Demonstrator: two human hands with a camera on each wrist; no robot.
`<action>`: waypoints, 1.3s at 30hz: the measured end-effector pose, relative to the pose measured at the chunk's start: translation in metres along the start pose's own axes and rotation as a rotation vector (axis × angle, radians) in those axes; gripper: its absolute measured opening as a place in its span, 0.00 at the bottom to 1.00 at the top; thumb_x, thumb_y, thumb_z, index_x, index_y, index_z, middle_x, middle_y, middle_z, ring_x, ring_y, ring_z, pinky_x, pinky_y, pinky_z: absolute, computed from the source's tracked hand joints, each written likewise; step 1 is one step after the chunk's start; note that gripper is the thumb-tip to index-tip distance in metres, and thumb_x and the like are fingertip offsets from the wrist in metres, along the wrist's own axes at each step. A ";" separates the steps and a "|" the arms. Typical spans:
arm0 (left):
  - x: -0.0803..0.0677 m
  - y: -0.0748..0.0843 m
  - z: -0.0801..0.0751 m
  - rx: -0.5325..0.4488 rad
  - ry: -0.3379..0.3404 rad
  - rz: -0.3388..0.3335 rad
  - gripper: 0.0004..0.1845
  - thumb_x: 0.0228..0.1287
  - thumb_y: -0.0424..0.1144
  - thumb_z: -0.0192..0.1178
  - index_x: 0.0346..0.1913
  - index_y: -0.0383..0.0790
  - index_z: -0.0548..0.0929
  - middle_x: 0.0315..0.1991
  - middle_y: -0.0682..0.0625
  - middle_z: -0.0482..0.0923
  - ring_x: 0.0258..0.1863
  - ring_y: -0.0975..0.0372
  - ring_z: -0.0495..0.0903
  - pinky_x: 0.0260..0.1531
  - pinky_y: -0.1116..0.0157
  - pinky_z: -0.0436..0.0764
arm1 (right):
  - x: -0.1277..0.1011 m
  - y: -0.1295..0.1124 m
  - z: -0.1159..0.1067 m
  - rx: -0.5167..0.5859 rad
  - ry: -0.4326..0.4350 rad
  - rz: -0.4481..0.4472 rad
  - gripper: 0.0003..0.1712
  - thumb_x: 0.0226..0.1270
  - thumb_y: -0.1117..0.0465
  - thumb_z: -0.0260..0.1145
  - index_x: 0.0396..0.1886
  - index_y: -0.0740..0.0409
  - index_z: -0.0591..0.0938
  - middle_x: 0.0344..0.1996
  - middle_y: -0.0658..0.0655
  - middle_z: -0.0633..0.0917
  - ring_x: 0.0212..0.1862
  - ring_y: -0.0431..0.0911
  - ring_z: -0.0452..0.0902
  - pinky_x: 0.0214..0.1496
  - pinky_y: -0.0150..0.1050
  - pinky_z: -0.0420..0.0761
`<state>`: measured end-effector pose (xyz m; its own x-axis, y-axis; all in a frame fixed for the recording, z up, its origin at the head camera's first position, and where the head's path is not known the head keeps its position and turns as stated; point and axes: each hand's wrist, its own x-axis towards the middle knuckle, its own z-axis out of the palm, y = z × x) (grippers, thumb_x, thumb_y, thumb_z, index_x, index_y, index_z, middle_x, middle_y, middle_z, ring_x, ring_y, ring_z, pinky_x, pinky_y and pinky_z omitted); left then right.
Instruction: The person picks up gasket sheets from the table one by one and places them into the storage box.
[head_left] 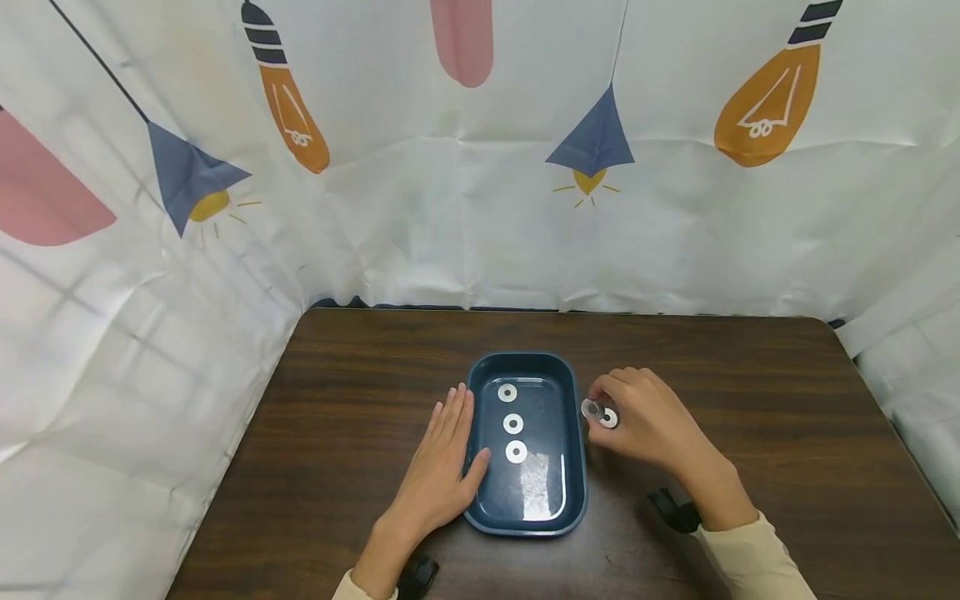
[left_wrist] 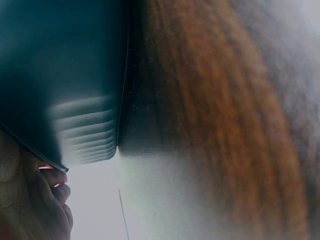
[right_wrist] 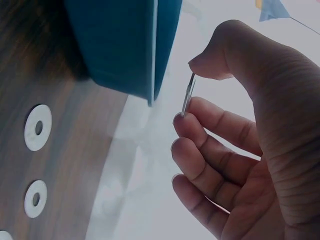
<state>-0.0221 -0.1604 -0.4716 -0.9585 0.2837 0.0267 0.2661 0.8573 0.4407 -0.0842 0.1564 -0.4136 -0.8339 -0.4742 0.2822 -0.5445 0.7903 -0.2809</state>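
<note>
A blue rectangular tray stands on the table, with three flat metal washers in a column on its floor. Along the tray's left rim rests my left hand, fingers straight and thumb over the edge. Just right of the tray, my right hand pinches another washer between thumb and fingertips, edge-on in the right wrist view. Below it, more washers lie on the table beside the tray; in the head view the right hand covers most of them.
The dark wooden table extends to both sides of the tray. A white curtain printed with lamps and bulbs hangs behind the table's far edge and down the left side. Black straps sit on both wrists.
</note>
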 end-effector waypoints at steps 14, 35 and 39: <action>-0.001 -0.002 0.000 -0.002 0.016 0.012 0.45 0.78 0.53 0.55 0.87 0.43 0.46 0.89 0.55 0.35 0.89 0.61 0.36 0.87 0.47 0.51 | 0.019 -0.015 0.001 0.003 -0.030 -0.025 0.12 0.54 0.52 0.78 0.35 0.52 0.88 0.31 0.48 0.87 0.36 0.43 0.78 0.48 0.45 0.85; -0.001 -0.002 0.000 -0.002 0.031 0.016 0.45 0.78 0.53 0.55 0.87 0.42 0.46 0.89 0.52 0.37 0.89 0.56 0.40 0.87 0.48 0.50 | 0.050 -0.029 0.003 0.040 -0.095 -0.127 0.10 0.54 0.54 0.77 0.34 0.50 0.89 0.28 0.45 0.86 0.32 0.39 0.74 0.45 0.42 0.81; -0.001 -0.002 0.001 -0.001 0.016 0.018 0.45 0.79 0.52 0.54 0.87 0.42 0.46 0.89 0.53 0.35 0.89 0.58 0.38 0.87 0.48 0.50 | 0.056 -0.033 0.003 0.044 -0.122 -0.141 0.10 0.55 0.53 0.76 0.35 0.50 0.88 0.29 0.45 0.86 0.32 0.39 0.74 0.46 0.42 0.81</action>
<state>-0.0221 -0.1622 -0.4737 -0.9551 0.2922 0.0494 0.2834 0.8518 0.4406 -0.1131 0.1023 -0.3910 -0.7522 -0.6248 0.2092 -0.6581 0.6962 -0.2867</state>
